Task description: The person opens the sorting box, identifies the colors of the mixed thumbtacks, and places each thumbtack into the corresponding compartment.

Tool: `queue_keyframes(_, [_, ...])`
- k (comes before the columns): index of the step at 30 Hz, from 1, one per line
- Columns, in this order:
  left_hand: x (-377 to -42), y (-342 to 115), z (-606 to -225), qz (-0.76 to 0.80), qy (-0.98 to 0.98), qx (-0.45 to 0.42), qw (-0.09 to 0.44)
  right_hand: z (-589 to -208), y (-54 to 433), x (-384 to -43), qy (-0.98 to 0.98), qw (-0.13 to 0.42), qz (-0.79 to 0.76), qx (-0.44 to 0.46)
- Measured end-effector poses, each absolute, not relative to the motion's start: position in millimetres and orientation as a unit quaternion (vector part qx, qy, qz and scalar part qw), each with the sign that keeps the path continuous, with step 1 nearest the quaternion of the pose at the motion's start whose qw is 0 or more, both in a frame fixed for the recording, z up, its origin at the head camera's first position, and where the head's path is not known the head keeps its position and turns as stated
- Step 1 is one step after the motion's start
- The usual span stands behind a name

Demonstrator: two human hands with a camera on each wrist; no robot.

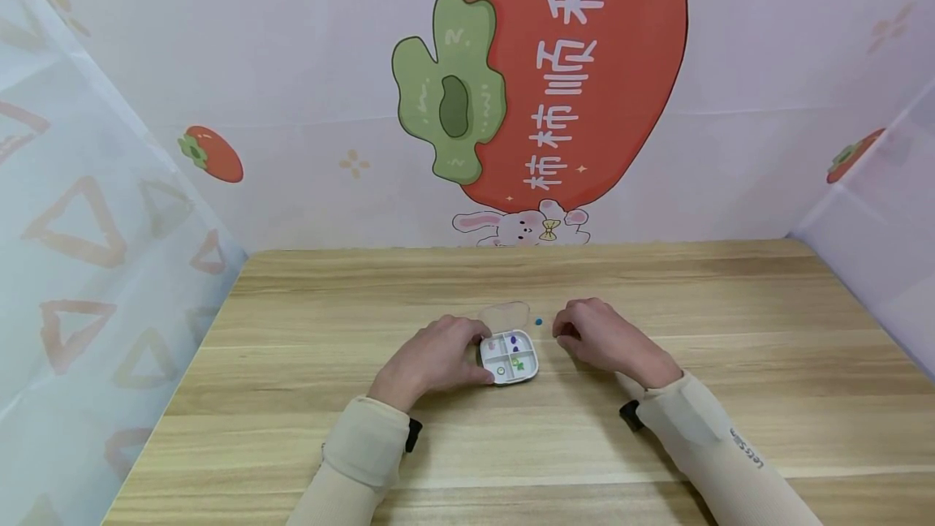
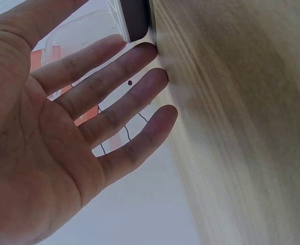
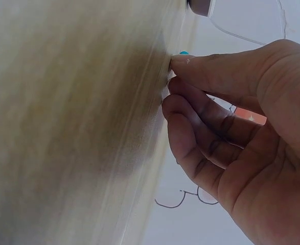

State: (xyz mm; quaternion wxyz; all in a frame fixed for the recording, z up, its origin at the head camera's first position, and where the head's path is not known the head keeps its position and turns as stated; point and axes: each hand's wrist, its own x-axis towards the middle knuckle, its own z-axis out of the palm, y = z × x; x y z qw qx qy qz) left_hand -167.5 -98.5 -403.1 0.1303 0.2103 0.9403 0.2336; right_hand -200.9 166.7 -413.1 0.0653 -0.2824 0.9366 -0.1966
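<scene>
A small white pill box (image 1: pixel 509 356) with four compartments lies on the table, its clear lid (image 1: pixel 506 316) folded back at the far side. Small pink, purple and green pieces or marks show inside. My left hand (image 1: pixel 445 353) grips the box from its left, forefinger at the far corner and thumb at the near one. Its other fingers (image 2: pixel 139 143) spread loosely beside the box. A small blue bead (image 1: pixel 538 321) sits on the table, right of the lid. Just right of the bead, my right hand (image 1: pixel 609 337) is loosely curled, fingertips low at the tabletop; nothing shows between them.
The wood-grain table (image 1: pixel 329 445) meets a printed cloth backdrop (image 1: pixel 314 47) at its far edge. A patterned cloth wall (image 1: pixel 80 226) closes the left side, and another stands at the right. Both forearms wear cream sleeves (image 1: pixel 365 441) with black bands.
</scene>
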Motion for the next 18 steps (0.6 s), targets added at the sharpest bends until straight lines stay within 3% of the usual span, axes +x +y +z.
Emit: queue_keyframes(18, [-167.5, -98.3, -403.6, 0.235, 0.940, 0.209, 0.129, -405.5, 171.4, -198.9, 0.932, 0.072, -0.243, -0.259])
